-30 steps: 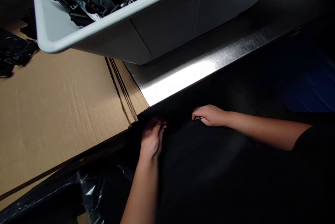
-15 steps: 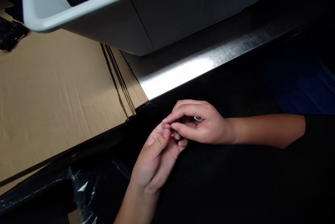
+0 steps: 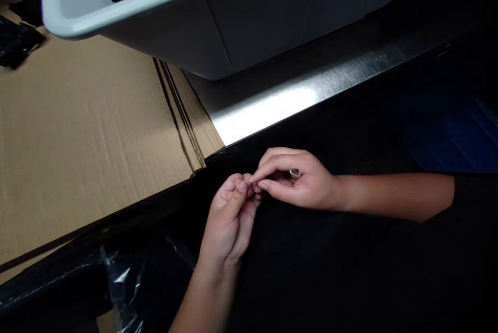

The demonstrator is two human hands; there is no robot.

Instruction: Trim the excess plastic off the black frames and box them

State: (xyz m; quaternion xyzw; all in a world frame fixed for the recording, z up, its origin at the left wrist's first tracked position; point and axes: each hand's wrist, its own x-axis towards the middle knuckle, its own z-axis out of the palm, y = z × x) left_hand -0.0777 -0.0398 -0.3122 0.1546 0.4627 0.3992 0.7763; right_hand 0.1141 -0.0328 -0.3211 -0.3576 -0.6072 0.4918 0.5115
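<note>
Fingertips [image 3: 243,186] of left hand [image 3: 229,219] and right hand [image 3: 305,185] pinched together, anything between them too small to tell. Small metal ring [image 3: 294,173] on the right hand's curled fingers, whether worn or held unclear. Beyond, stainless desk edge [image 3: 264,115], cardboard sheet [image 3: 89,130], white bin [image 3: 218,27]. Risk: a loose pinch letting anything held drop into crumpled black plastic sheeting [image 3: 120,276].

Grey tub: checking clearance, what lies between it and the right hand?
In the head view, a brushed stainless steel strip lies between the grey tub and the right hand, then a dark band.
</note>
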